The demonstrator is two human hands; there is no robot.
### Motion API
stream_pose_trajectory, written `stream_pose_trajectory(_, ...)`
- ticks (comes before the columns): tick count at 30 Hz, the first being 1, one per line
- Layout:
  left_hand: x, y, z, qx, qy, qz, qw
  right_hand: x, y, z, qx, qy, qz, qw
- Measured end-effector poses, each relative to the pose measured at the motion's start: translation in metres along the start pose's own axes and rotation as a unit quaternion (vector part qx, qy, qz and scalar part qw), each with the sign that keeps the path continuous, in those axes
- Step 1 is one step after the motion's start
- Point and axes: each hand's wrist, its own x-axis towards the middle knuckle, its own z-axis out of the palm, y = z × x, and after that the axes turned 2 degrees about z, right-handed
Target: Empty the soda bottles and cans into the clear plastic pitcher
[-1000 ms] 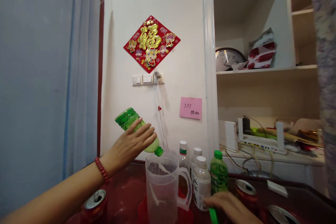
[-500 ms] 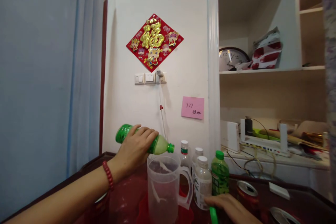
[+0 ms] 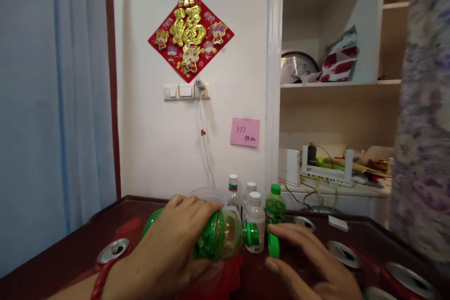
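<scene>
My left hand (image 3: pixel 172 239) is wrapped round a green plastic bottle (image 3: pixel 225 234), which lies nearly level with its uncapped mouth toward the right. A green bottle cap (image 3: pixel 273 243) is pinched between the thumb and fingers of my right hand (image 3: pixel 316 262), a short gap away from that mouth. Behind the bottle, only the upper rim of a clear plastic pitcher (image 3: pixel 207 192) shows; the rest is hidden by my left hand and the bottle. A red plastic piece (image 3: pixel 230 272) lies on the table beneath the bottle.
A capped green bottle (image 3: pixel 275 204) and several white-capped bottles (image 3: pixel 255 215) stand near the wall. Opened drink cans are on both sides, one can (image 3: pixel 114 249) left and another can (image 3: pixel 343 254) right. A white router (image 3: pixel 328 173) sits on the shelf at right.
The green bottle has come back from over the pitcher, nearer to me and lower. My right hand has raised the cap toward its mouth. The camera view has shifted.
</scene>
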Motion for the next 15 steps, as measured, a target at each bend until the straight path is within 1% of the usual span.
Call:
stream_pose_trajectory(2, -0.001, 0.004, 0.003, -0.016, -0.014, 0.008, 1.000, 0.001, -0.004, -0.001, -0.006, -0.003, -0.023, 1.000)
stream_pose_trajectory(4, -0.001, 0.004, 0.006, -0.026, -0.018, 0.018, 0.999, 0.002, -0.007, 0.000, -0.007, -0.020, -0.041, 0.999)
stream_pose_trajectory(8, -0.002, 0.002, 0.009, -0.038, -0.016, 0.025, 0.999, 0.002, -0.007, 0.002, -0.001, -0.052, -0.052, 0.997)
stream_pose_trajectory(12, -0.002, 0.006, 0.004, -0.042, -0.041, 0.015, 0.998, 0.003, -0.006, 0.002, 0.015, -0.077, -0.057, 0.995)
stream_pose_trajectory(15, -0.002, 0.011, -0.001, -0.045, -0.055, 0.010, 0.997, 0.005, -0.009, 0.001, 0.025, -0.078, -0.068, 0.994)
